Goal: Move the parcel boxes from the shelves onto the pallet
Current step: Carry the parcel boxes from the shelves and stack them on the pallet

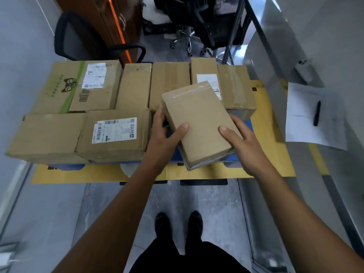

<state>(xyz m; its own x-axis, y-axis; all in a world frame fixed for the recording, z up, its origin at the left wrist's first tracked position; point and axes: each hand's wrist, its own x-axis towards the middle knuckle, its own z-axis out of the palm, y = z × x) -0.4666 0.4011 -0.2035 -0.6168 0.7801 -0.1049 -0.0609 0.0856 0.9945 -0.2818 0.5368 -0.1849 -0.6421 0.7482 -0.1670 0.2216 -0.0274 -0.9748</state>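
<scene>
Right now both hands clamp the small plain brown cardboard parcel box [199,123]: the left hand [163,134] takes its left long side and the right hand [244,144] its near right corner, thumbs on top, fingers [158,115] curled round the edges. Its long axis points away from the person, skewed slightly left. It sits over the blue pallet's [236,157] near-right patch, just beside the labelled brown carton [114,134]. Squaring and lowering it probably comes next.

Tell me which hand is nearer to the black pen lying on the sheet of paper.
Right. The right hand grips the small box on its right side, toward the pen; the left hand grips its left side, farther away across the box.
</scene>
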